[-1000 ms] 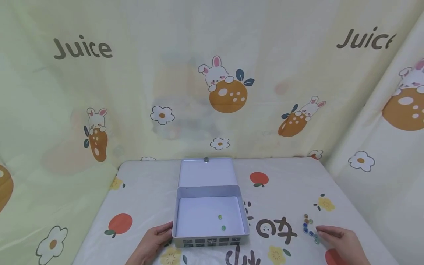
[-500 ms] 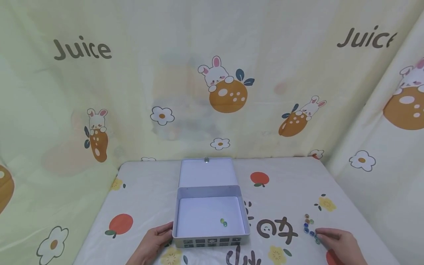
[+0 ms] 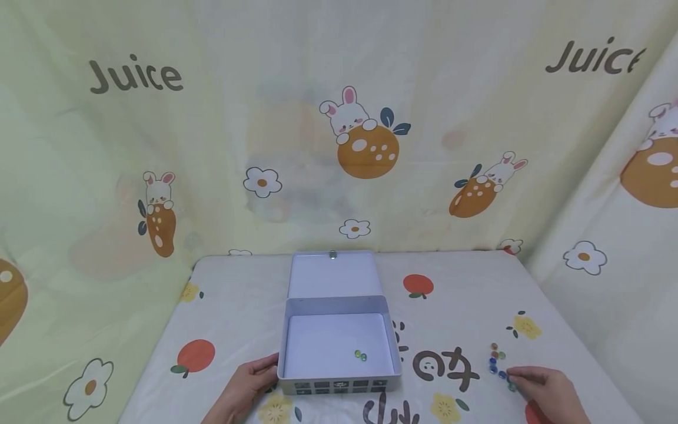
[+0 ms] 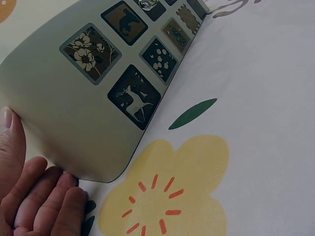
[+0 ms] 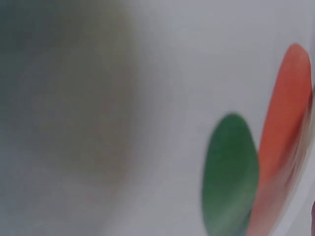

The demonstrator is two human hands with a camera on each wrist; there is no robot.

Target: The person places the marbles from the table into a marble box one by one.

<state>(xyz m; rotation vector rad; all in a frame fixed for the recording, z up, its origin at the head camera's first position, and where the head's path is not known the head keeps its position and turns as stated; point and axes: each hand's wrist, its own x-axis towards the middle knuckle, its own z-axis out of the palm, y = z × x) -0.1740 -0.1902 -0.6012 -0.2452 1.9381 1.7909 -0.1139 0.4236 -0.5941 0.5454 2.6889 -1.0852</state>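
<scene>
An open white tin box stands in the middle of the table with its lid lying back. Two green glass beads lie side by side on its floor. My left hand holds the box's front-left corner. In the left wrist view the thumb presses the printed wall of the box and the fingers curl at the bottom corner. A small cluster of coloured beads lies on the cloth at the right. My right hand pinches a green bead at the cluster's near end.
A tablecloth printed with fruit and flowers covers the table, and matching curtains hang behind and at both sides. The right wrist view is a blur of cloth with a green leaf print and an orange print.
The two green beads in the box rolled together and a little to the right. My right hand drew slightly nearer and closed its fingertips at the cluster's near end. The left hand stayed put.
</scene>
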